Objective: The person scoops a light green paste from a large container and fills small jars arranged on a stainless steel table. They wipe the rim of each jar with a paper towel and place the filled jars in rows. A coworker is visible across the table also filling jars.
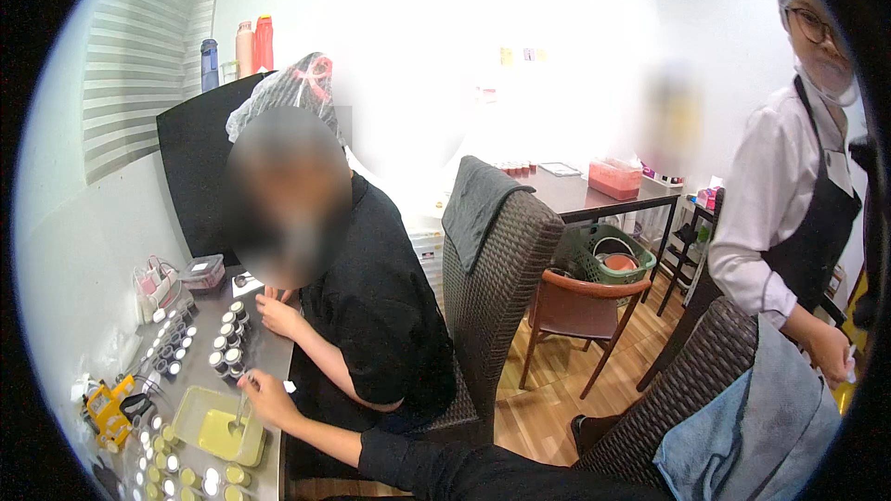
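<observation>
My right hand (270, 400), in a black sleeve, holds the handle of a metal spoon (237, 423) between its fingertips. The spoon's bowl is down in a clear plastic tub (262, 451) with a yellow-green substance (217, 433) spread inside. Small jars with yellow-green contents (188, 477) stand beside and below the tub, near white round lids (211, 480). Beyond it are dark jars with white tops (228, 342), in rows. My left hand is out of view.
A co-worker in black (376, 292) sits close beside the table (270, 362), hands near the dark jars. Another person (786, 202) stands at right. Wicker chairs (501, 278) stand nearby, one draped with a blue-grey cloth (759, 417). A yellow device (108, 407) is at left.
</observation>
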### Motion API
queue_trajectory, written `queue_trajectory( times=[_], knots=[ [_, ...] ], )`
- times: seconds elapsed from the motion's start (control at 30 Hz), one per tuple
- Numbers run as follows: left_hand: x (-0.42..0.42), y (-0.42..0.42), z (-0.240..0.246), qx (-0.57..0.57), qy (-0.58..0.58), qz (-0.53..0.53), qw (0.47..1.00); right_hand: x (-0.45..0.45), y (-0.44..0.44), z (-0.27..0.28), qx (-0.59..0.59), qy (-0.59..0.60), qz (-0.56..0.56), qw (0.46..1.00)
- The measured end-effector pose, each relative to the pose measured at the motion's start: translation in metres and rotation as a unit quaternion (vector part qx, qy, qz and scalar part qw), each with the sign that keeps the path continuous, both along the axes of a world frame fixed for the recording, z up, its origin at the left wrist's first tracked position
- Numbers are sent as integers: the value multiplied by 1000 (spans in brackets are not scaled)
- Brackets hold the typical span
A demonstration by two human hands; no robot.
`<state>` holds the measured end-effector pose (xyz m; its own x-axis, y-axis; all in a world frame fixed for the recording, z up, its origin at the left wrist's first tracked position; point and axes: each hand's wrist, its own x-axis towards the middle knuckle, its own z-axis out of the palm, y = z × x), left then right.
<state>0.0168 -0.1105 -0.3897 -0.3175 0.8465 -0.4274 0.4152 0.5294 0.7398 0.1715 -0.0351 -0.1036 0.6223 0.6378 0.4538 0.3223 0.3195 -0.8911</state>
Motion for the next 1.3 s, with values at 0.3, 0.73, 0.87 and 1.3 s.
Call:
queue_trajectory(
  times=[0.3,0.73,0.87,1.3],
  knots=[
    [-44,-3,-23,-13,-16,13,1000,-4,10,-12,91,-20,-63,994],
    [-82,-15,-32,-87,-35,88,992,-12,-6,-11,-1,29,-11,1000],
    [-82,-14,-39,-8,-31,15,999,-11,-11,-5,-10,47,26,999],
    [-77,-37,-20,188,1,-25,982,-14,-27,12,-18,-4,37,999]
  ],
)
